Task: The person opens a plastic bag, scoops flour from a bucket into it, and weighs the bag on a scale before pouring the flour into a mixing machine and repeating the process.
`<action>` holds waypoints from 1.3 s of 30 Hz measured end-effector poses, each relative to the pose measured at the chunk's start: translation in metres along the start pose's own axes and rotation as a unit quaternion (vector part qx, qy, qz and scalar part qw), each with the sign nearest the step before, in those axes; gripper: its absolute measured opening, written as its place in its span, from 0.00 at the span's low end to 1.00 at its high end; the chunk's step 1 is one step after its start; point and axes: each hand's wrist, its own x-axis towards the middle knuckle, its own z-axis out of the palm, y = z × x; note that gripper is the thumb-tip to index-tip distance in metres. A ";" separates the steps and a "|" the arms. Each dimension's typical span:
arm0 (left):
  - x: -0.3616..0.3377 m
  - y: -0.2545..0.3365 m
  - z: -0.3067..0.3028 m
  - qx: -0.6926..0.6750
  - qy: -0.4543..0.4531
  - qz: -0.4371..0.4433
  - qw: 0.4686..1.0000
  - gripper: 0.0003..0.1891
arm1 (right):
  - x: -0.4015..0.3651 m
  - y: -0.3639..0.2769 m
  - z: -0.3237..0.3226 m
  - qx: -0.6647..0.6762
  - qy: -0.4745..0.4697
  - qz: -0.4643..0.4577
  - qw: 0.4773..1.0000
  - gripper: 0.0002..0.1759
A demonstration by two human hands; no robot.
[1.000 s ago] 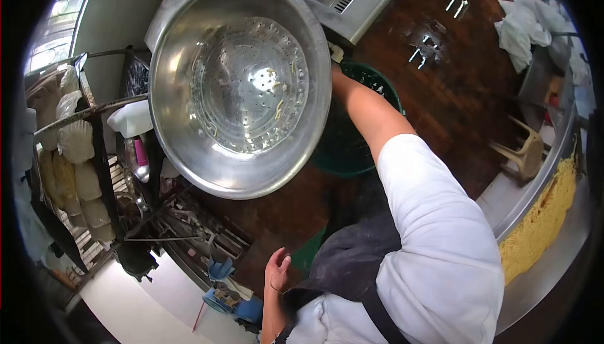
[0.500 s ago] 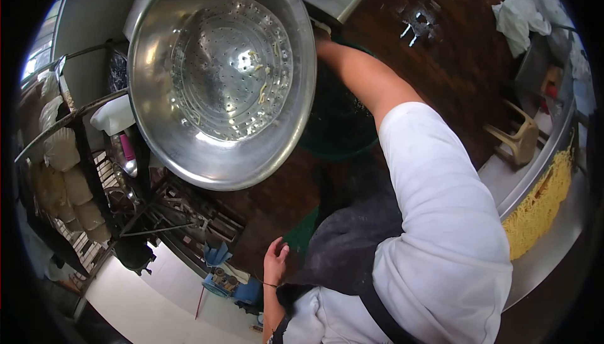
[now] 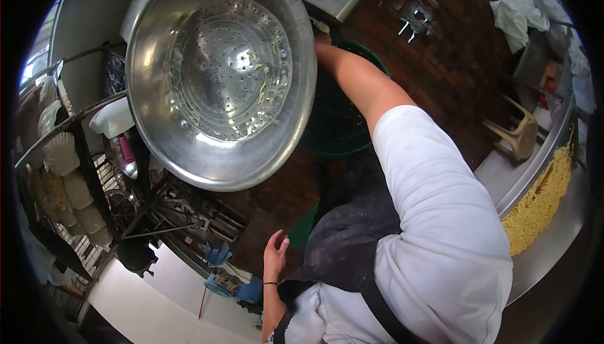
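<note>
A large metal colander point(image 3: 217, 77) fills the upper left of the head view, tipped so its perforated inside faces me. A few pale noodle strands point(image 3: 262, 91) cling to its holes. My right hand point(image 3: 322, 36) is at the colander's right rim, with its fingers mostly hidden behind the rim; the outstretched arm appears to hold the colander up. Low in the view, my left hand point(image 3: 275, 253) hangs by my side, fingers loosely bent and apart, with nothing in it. Behind the colander and right forearm stands a dark green tub point(image 3: 343, 146).
Yellow noodles point(image 3: 541, 209) lie on a metal counter point(image 3: 547, 259) at the right. A beige plastic stool point(image 3: 522, 133) stands near it. Wet patches mark the brown floor point(image 3: 440, 61). Racks with bags point(image 3: 63, 155) line the left, with a blue machine point(image 3: 233, 284) below.
The view has shifted slightly, and more of the green tub shows beside my right forearm. The colander and both hands keep nearly the same places.
</note>
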 end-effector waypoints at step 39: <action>-0.166 0.257 -0.173 -0.172 0.182 0.603 0.758 0.25 | -0.398 -0.438 -0.372 0.152 0.304 -0.476 0.811 0.13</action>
